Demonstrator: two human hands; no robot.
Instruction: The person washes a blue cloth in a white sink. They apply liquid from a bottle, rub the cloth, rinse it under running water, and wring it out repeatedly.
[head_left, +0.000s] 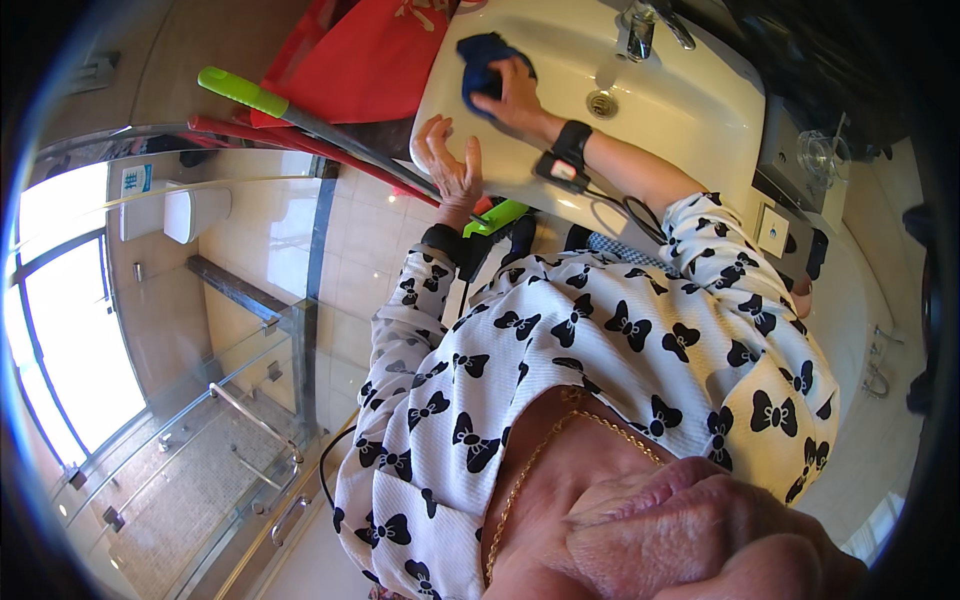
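A dark blue cloth (486, 64) lies bunched against the left inner side of the white washbasin (675, 135). My right hand (517, 97) grips it, thumb and fingers spread over the folds. My left hand (452, 161) is at the basin's near left corner, fingers apart and holding nothing; whether the fingertips touch the rim I cannot tell. A chrome faucet (641, 34) stands at the back of the basin, and the metal drain (601, 103) shows in its bowl. Both wrists wear black bands, the right one with a small device and cable.
A mop handle with a green grip (244, 91) and a red pole (247, 129) lean left of the basin, near a red cloth or bag (360, 67). A green mop head (499, 217) rests by my feet. Glass shower panels (225, 390) stand left; a bathtub (847, 300) lies right.
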